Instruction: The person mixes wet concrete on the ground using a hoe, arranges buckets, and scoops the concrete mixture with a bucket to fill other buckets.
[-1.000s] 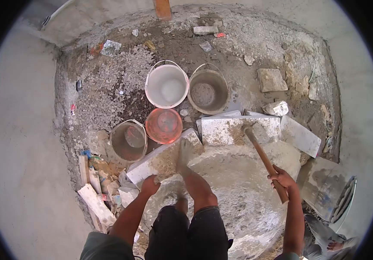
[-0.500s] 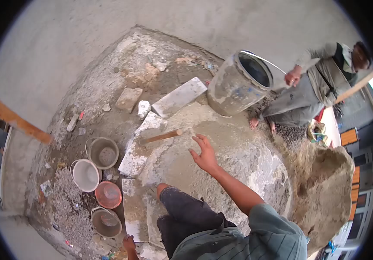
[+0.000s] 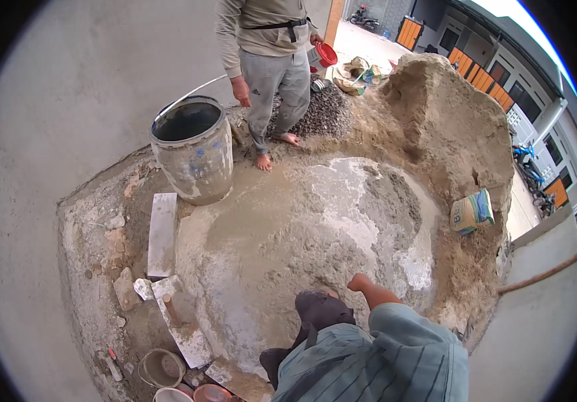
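My right hand [image 3: 361, 282] is held low beside my knee, above the wet grey mortar [image 3: 281, 234] spread over the ground. Its fingers look curled in, and nothing shows in them. My left hand is out of view. To the left, a wooden handle [image 3: 170, 309] sticks up from a mortar-smeared pale block [image 3: 191, 338]. Another pale block [image 3: 162, 234] lies farther along the mortar's left edge. A big mortar-stained drum [image 3: 198, 164] holding dark liquid stands at the far left side of the mix.
A barefoot co-worker [image 3: 271, 74] stands behind the mortar, holding a red bucket [image 3: 323, 55]. Gravel [image 3: 325, 110] lies behind them. A tall sand heap [image 3: 449, 120] rises at right, with a bag [image 3: 472, 212] against it. Several buckets, one grey [image 3: 161, 367], stand bottom left.
My view has swung right and up. My right hand has dropped from reaching toward the wooden handle with spread fingers and is now curled. My left hand has left view. The co-worker now stands upright.
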`<state>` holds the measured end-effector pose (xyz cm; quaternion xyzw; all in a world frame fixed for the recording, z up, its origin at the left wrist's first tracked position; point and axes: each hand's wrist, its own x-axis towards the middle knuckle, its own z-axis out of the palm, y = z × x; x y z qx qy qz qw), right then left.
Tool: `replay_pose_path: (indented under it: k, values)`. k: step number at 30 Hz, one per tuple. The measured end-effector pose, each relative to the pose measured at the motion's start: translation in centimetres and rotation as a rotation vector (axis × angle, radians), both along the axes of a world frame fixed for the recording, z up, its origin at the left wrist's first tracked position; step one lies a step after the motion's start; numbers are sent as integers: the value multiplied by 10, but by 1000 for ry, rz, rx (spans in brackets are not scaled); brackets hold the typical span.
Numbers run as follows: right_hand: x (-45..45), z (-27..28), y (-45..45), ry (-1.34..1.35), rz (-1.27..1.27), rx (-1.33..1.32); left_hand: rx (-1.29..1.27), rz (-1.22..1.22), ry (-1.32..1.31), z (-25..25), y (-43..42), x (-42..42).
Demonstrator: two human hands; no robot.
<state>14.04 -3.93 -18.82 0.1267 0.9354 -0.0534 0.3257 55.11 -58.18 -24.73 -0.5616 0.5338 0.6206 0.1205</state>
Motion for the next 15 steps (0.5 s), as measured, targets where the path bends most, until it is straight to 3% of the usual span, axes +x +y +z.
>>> replay_pose_path:
  k: [4, 5, 8, 11, 12, 13, 14, 15]
  values:
    - [9, 43, 48, -1, -155, -138, -21, -150, -3, 5, 4, -40]
    - [9, 23, 72, 56, -99, -182, -24, -185, 6, 5, 8, -53]
    - [12, 31, 101, 122, -388, -305, -44, -296, 43, 2, 15, -88]
    - [1, 29, 129, -54, -441, -288, -123, -621, 246, -8, 9, -132]
    - [-1, 26, 137, -58, -420, -300, -53, -259, 195, -11, 29, -145]
    - [-1, 20, 143, -62, -393, -309, -23, -136, 83, 12, 52, -165]
    - [-9, 18, 152, -63, -360, -313, -31, -174, 80, 17, 64, -184]
    - [-18, 21, 156, -50, -552, -386, -39, -208, 73, 23, 75, -200]
